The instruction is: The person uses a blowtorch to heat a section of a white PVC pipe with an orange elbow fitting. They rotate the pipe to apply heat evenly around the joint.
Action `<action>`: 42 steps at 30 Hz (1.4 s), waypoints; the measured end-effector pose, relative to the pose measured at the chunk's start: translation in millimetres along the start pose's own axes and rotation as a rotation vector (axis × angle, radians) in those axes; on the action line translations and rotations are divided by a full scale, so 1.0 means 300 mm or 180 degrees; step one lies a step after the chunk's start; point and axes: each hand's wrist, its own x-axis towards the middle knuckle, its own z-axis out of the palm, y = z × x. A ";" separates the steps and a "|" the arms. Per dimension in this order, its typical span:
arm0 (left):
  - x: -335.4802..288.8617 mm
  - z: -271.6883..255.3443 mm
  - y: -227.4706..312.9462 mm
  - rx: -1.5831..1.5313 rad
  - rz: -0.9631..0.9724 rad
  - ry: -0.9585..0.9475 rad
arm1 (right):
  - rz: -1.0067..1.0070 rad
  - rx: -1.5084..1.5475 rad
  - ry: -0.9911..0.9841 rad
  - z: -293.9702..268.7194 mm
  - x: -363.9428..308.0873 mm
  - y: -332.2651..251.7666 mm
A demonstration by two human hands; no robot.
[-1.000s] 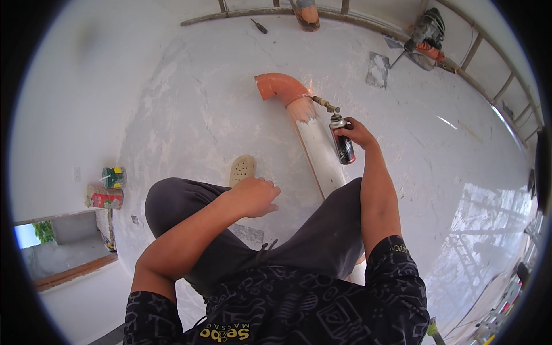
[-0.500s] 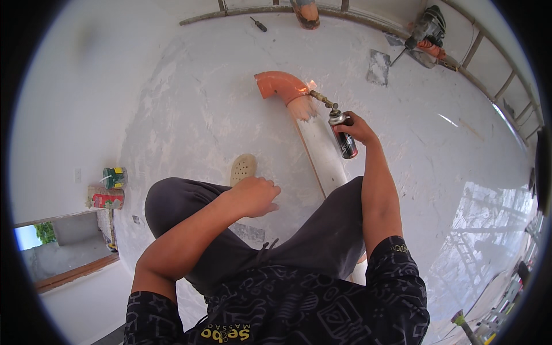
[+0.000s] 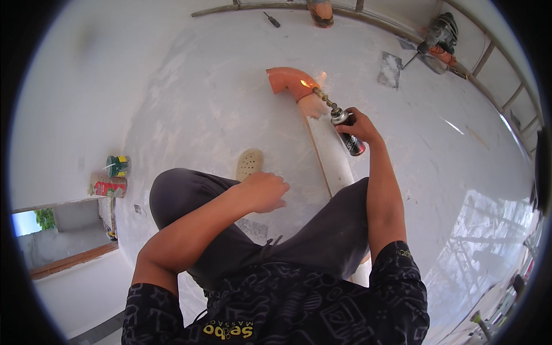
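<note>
My right hand [image 3: 359, 125] is wrapped round the black canister of a blowtorch [image 3: 351, 141], whose brass nozzle points up and left. A yellow-orange flame [image 3: 307, 84] shows at the nozzle's tip, against an orange pipe elbow [image 3: 287, 76]. The elbow sits on the far end of a long pipe [image 3: 330, 149], bare orange near the joint and whitish further down. This pipe runs back toward me and passes by my right leg. Over my lap, my left hand [image 3: 265, 191] hangs with its fingers curled in, and nothing shows in it.
A wooden ladder [image 3: 489, 57] lies along the far and right side, with a power drill [image 3: 441, 35] by it. A screwdriver [image 3: 272, 20] and a short orange pipe piece [image 3: 321, 12] lie far ahead. At left stand a green tub [image 3: 118, 166] and a red-and-beige bag [image 3: 108, 186].
The torch flame now shows brightly on the elbow's side, with the nozzle reaching slightly over it. The whole view has shifted a little; my left hand stays curled over my lap.
</note>
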 end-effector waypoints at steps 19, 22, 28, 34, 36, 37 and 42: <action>-0.076 0.004 0.010 -0.0031 -0.0023 -0.0049 | -0.0191 -0.1068 0.0040 0.153 -0.074 -0.278; -0.078 0.012 0.010 -0.0004 0.0003 -0.0030 | -0.0204 -0.1271 0.0112 0.166 -0.080 -0.292; -0.085 0.025 -0.002 0.0020 0.0022 -0.0063 | -0.0126 -0.1227 0.0227 0.169 -0.081 -0.299; -0.087 0.026 -0.005 0.0048 0.0020 -0.0113 | -0.0047 -0.1220 0.0297 0.165 -0.083 -0.299; -0.087 0.025 -0.004 0.0051 0.0022 -0.0117 | -0.0051 -0.1220 0.0291 0.167 -0.083 -0.301; -0.087 0.025 -0.004 0.0055 0.0022 -0.0118 | -0.0062 -0.1226 0.0277 0.169 -0.082 -0.304; -0.083 0.027 -0.007 0.0077 0.0041 -0.0088 | -0.0112 -0.1278 0.0199 0.195 -0.083 -0.333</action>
